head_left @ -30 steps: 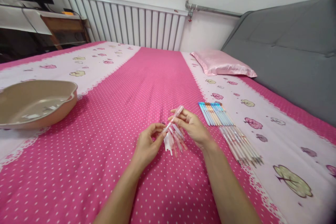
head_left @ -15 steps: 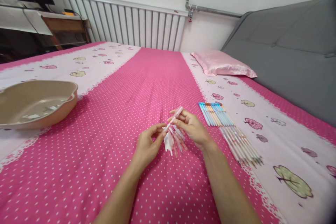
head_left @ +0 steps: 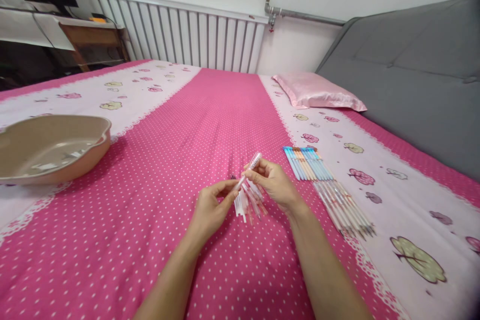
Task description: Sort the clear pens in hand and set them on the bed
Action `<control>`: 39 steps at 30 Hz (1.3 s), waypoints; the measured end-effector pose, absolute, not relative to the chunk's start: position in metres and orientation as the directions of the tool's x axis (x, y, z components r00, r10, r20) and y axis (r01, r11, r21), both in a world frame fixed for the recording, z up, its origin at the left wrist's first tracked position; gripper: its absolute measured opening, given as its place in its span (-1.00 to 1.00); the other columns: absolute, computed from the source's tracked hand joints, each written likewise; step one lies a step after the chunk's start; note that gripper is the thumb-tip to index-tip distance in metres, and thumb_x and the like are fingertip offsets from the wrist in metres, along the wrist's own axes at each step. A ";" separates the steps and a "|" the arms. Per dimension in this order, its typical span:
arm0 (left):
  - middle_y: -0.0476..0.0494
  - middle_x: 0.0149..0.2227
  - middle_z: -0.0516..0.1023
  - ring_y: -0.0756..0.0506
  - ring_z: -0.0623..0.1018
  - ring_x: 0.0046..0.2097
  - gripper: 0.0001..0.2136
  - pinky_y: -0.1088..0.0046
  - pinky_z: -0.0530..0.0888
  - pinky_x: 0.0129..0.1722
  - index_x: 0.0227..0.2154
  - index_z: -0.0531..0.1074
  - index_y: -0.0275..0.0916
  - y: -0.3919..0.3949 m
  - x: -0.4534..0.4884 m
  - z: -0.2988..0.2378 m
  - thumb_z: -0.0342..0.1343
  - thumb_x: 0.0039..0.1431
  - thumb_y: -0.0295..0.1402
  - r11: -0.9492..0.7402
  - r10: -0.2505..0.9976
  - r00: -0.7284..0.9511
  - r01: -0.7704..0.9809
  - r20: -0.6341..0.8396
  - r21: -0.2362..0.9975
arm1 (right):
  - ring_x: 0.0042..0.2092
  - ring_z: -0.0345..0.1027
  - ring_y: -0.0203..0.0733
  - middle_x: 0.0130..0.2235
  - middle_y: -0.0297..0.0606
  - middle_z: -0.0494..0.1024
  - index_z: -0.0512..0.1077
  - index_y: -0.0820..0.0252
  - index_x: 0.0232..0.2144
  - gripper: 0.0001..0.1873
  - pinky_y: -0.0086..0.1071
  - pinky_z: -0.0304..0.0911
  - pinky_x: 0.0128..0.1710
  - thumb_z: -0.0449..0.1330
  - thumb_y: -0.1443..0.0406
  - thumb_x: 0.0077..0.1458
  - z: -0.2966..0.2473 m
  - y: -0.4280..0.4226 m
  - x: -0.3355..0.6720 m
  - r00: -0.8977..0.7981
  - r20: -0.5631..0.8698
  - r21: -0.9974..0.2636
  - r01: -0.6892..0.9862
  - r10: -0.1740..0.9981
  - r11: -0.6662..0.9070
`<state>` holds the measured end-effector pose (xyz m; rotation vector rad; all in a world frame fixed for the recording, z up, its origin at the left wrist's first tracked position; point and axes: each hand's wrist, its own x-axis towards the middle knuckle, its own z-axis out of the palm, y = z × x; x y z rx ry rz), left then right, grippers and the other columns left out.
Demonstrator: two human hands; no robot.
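Note:
Both hands meet over the pink dotted bedspread [head_left: 157, 170]. My right hand [head_left: 275, 185] pinches a clear pen barrel [head_left: 252, 165] that points up and away. My left hand [head_left: 212, 207] is closed in a pinch at the barrel's lower end. Under the hands lies a small heap of clear pen parts [head_left: 248, 201]. To the right, a neat row of pens [head_left: 326, 182] with blue and orange caps lies on the sheet's pale border.
A tan basin [head_left: 52, 147] with a few small pieces inside sits at the left. A pink pillow [head_left: 317, 92] lies at the far right by the grey headboard [head_left: 408, 75]. A white radiator [head_left: 187, 35] lines the back wall.
The hands have shifted only slightly; the left fingers have closed in a little nearer to the barrel's lower end. Everything else is unchanged.

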<state>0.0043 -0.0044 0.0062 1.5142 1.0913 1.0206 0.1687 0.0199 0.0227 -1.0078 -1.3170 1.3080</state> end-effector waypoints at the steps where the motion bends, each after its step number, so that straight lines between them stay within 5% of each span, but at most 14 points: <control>1: -0.20 -0.19 0.58 -0.13 0.56 -0.19 -0.72 0.34 0.45 -0.15 -0.16 0.51 -0.26 -0.005 0.004 0.007 0.10 0.10 -0.26 -0.122 0.965 0.249 0.153 0.081 0.981 | -0.41 0.30 -0.35 -0.46 -0.40 0.43 0.39 0.21 -0.43 -0.73 -0.46 0.20 -0.38 0.33 0.18 -0.14 0.022 0.020 0.169 -0.171 0.092 -0.994 -0.075 0.981 0.080; 12: -0.20 -0.23 0.59 -0.10 0.55 -0.25 -0.75 0.35 0.45 -0.18 -0.20 0.51 -0.28 -0.006 0.004 0.006 0.13 0.08 -0.29 -0.138 0.957 0.272 0.114 0.102 0.984 | -0.44 0.25 -0.35 -0.51 -0.43 0.35 0.32 0.20 -0.51 -0.72 -0.44 0.16 -0.41 0.30 0.15 -0.09 0.019 0.020 0.169 -0.145 0.140 -0.989 0.024 0.980 0.144; 14: -0.20 -0.20 0.58 -0.11 0.54 -0.22 -0.74 0.36 0.44 -0.16 -0.18 0.50 -0.28 -0.005 0.004 0.004 0.11 0.10 -0.29 -0.139 0.951 0.288 0.068 0.114 0.988 | -0.35 0.33 -0.31 -0.39 -0.37 0.44 0.35 0.17 -0.38 -0.74 -0.41 0.22 -0.33 0.31 0.19 -0.09 0.021 0.018 0.170 -0.179 0.142 -0.990 -0.011 0.974 0.142; 19: -0.19 -0.12 0.54 -0.10 0.51 -0.14 -0.73 0.36 0.41 -0.10 -0.10 0.46 -0.24 -0.003 0.004 0.003 0.05 0.16 -0.30 -0.152 0.933 0.329 -0.013 0.148 0.988 | -0.09 0.37 -0.23 -0.06 -0.22 0.47 0.22 0.04 0.03 -0.44 -0.28 0.27 -0.10 0.28 0.30 -0.04 0.027 0.015 0.170 -0.314 0.127 -0.978 -0.197 0.941 0.067; 28: -0.20 -0.13 0.53 -0.10 0.50 -0.15 -0.74 0.35 0.41 -0.12 -0.11 0.45 -0.24 -0.005 0.003 0.006 0.04 0.17 -0.30 -0.141 0.924 0.354 -0.033 0.143 0.989 | -0.24 0.43 -0.27 -0.28 -0.30 0.55 0.37 0.10 -0.09 -0.58 -0.32 0.32 -0.16 0.28 0.32 -0.06 0.024 0.017 0.168 -0.307 0.114 -0.977 -0.207 0.945 0.051; 39: -0.20 -0.27 0.55 -0.08 0.52 -0.26 -0.78 0.37 0.43 -0.21 -0.24 0.47 -0.28 -0.007 0.004 0.006 0.12 0.10 -0.27 -0.095 0.938 0.336 0.015 0.084 0.995 | -0.39 0.35 -0.32 -0.47 -0.41 0.42 0.44 0.18 -0.25 -0.66 -0.40 0.26 -0.31 0.35 0.25 -0.15 0.025 0.018 0.168 -0.245 0.147 -0.989 -0.057 0.958 0.137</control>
